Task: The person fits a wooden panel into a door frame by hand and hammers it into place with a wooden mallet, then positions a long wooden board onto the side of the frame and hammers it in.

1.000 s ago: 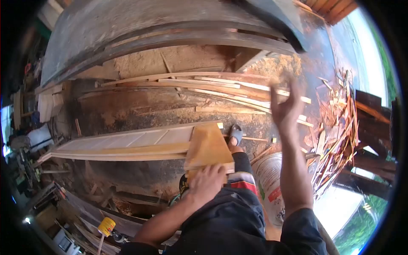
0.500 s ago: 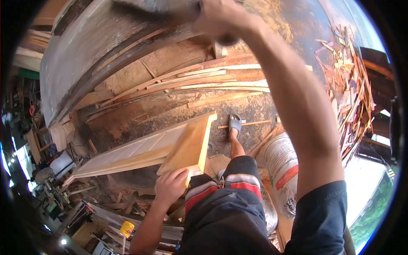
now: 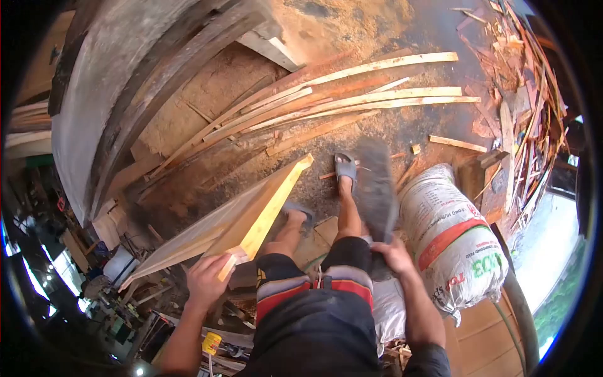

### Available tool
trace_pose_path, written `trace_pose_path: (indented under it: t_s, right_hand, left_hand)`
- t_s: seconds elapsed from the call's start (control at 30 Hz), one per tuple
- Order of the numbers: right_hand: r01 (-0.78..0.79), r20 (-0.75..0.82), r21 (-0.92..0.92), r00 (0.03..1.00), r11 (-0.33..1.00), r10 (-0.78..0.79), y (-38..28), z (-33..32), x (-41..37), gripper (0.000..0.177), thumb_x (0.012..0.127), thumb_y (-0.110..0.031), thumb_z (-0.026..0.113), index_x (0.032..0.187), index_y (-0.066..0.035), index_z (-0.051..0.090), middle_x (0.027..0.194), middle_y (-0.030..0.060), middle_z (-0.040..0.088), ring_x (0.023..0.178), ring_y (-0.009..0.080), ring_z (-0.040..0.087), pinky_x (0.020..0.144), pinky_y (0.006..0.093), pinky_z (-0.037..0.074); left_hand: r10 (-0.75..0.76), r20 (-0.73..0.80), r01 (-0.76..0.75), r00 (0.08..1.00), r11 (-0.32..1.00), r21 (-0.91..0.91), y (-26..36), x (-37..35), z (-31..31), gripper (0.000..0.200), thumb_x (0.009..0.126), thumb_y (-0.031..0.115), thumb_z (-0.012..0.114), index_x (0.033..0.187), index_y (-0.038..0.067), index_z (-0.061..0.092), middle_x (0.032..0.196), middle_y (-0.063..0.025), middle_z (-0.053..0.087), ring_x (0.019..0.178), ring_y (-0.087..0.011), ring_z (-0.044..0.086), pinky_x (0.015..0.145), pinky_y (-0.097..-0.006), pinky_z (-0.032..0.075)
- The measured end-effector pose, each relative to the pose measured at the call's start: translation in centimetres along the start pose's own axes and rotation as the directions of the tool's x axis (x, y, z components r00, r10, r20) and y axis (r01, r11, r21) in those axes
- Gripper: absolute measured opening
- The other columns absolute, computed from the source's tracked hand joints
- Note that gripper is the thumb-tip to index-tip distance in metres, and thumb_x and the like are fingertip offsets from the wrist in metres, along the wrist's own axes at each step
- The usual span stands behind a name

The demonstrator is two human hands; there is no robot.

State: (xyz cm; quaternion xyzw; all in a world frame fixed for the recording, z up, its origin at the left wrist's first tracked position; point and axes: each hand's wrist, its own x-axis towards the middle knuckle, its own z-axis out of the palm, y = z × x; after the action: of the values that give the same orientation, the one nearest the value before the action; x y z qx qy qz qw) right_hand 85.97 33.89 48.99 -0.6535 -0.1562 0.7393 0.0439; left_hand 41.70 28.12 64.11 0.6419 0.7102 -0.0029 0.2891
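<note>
My left hand [image 3: 208, 279] is closed around the near lower corner of a long wooden panel [image 3: 264, 204]. The panel has a thick pale edge frame and stands tilted, its far end running off to the left. In my right hand [image 3: 396, 256], beside my thigh, is a long dark grey, paddle-shaped thing [image 3: 377, 188]. My fingers wrap its lower end, and motion smears its outline, so I cannot tell its kind. It points away from me, between my sandalled foot [image 3: 345, 173] and a white printed sack [image 3: 449, 235].
Several thin wood strips [image 3: 352, 100] lie across the sawdust-covered floor ahead. Splintered scrap wood [image 3: 527, 119] is heaped at the far right. A large grey table-like slab [image 3: 119, 75] stands at the upper left. A yellow container [image 3: 211, 343] sits among clutter below my left hand.
My right hand has come down from over the grey slab to beside my right thigh, still holding the dark thing. The panel has turned more edge-on, its held corner lower and further left.
</note>
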Motion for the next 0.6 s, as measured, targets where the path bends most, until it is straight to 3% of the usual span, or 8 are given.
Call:
trace_pose_path:
  t_s: [0.07, 0.1, 0.13, 0.27, 0.37, 0.43, 0.53, 0.6]
  right_hand:
    - [-0.068, -0.189, -0.103, 0.981, 0.992, 0.048, -0.6, -7.2, -1.0, 0.029, 0.084, -0.017, 0.070, 0.104, 0.004, 0.067, 0.086, 0.0047, 0.068, 0.075, 0.0160, 0.064, 0.072, 0.0314, 0.052]
    - [-0.104, -0.314, -0.282, 0.949, 0.954, 0.010, -1.1, -11.4, -2.4, 0.027, 0.087, -0.019, 0.068, 0.104, 0.002, 0.069, 0.084, 0.0030, 0.068, 0.075, 0.0155, 0.064, 0.077, 0.0335, 0.052]
    - [-0.005, -0.297, -0.527, 0.938, 0.850, -0.179, -0.3, -17.1, -3.5, 0.025, 0.089, -0.022, 0.066, 0.100, 0.000, 0.072, 0.087, 0.0015, 0.068, 0.082, 0.0134, 0.063, 0.084, 0.0362, 0.050]
    - [0.305, -0.478, -0.248, 0.787, 0.920, -0.390, -7.2, -35.7, -4.5, 0.034, 0.096, -0.032, 0.063, 0.115, -0.004, 0.066, 0.106, 0.0040, 0.067, 0.099, 0.0168, 0.063, 0.091, 0.0342, 0.050]
    - [0.598, -0.664, -0.005, 0.597, 0.801, -0.450, -11.4, -37.8, 3.7, 0.039, 0.097, -0.033, 0.063, 0.124, -0.004, 0.062, 0.112, 0.0062, 0.066, 0.100, 0.0185, 0.064, 0.089, 0.0310, 0.051]
    - [0.595, -0.664, 0.052, 0.620, 0.802, -0.418, -7.4, -28.7, 11.3, 0.042, 0.094, -0.031, 0.065, 0.125, -0.003, 0.061, 0.111, 0.0074, 0.066, 0.099, 0.0195, 0.063, 0.088, 0.0319, 0.052]
    - [0.283, -0.268, -0.133, 0.912, 0.950, -0.310, 3.1, 0.7, 19.0, 0.046, 0.090, -0.029, 0.068, 0.126, -0.001, 0.059, 0.109, 0.0094, 0.067, 0.098, 0.0209, 0.063, 0.086, 0.0332, 0.052]
    - [0.111, 0.012, -0.141, 0.994, 0.984, -0.110, 5.2, 14.0, 19.1, 0.049, 0.087, -0.027, 0.070, 0.126, 0.000, 0.059, 0.108, 0.0107, 0.067, 0.097, 0.0219, 0.063, 0.085, 0.0341, 0.052]
  left_hand:
    - [0.000, 0.016, 0.000, 1.000, 1.000, 0.000, -0.6, 0.7, 0.0, 0.030, 0.075, 0.013, 0.082, 0.104, 0.008, 0.075, 0.098, -0.0080, 0.072, 0.086, -0.0280, 0.070, 0.078, -0.0370, 0.056]
    - [-0.009, 0.025, 0.009, 1.000, 1.000, 0.000, -0.7, 1.0, -0.1, 0.030, 0.075, 0.012, 0.082, 0.104, 0.008, 0.075, 0.098, -0.0084, 0.072, 0.086, -0.0283, 0.070, 0.078, -0.0371, 0.056]
    - [-0.016, 0.033, 0.016, 0.999, 1.000, -0.001, -0.8, 1.3, -0.2, 0.030, 0.074, 0.012, 0.082, 0.104, 0.007, 0.075, 0.098, -0.0087, 0.072, 0.086, -0.0286, 0.070, 0.078, -0.0372, 0.056]
    - [-0.036, 0.057, 0.036, 0.998, 0.999, 0.001, -1.6, 2.3, -0.4, 0.031, 0.074, 0.010, 0.082, 0.103, 0.004, 0.074, 0.098, -0.0125, 0.072, 0.086, -0.0307, 0.070, 0.077, -0.0378, 0.056]
    - [-0.029, 0.063, 0.029, 0.998, 1.000, 0.009, -2.1, 3.4, -0.8, 0.032, 0.073, 0.008, 0.082, 0.103, 0.003, 0.074, 0.097, -0.0144, 0.072, 0.086, -0.0316, 0.070, 0.076, -0.0376, 0.056]
    - [-0.050, 0.086, 0.048, 0.995, 0.999, 0.024, -2.1, 3.3, -1.1, 0.032, 0.073, 0.008, 0.082, 0.103, 0.003, 0.074, 0.097, -0.0144, 0.072, 0.086, -0.0316, 0.070, 0.077, -0.0374, 0.056]
    - [-0.045, 0.094, 0.044, 0.995, 0.999, 0.010, -2.2, 3.5, -1.3, 0.032, 0.072, 0.008, 0.082, 0.103, 0.003, 0.074, 0.097, -0.0141, 0.073, 0.086, -0.0308, 0.071, 0.077, -0.0369, 0.056]
    - [-0.024, 0.082, 0.022, 0.996, 0.999, 0.024, -2.3, 3.3, -1.2, 0.032, 0.072, 0.008, 0.083, 0.103, 0.004, 0.074, 0.098, -0.0132, 0.073, 0.087, -0.0305, 0.071, 0.076, -0.0369, 0.056]
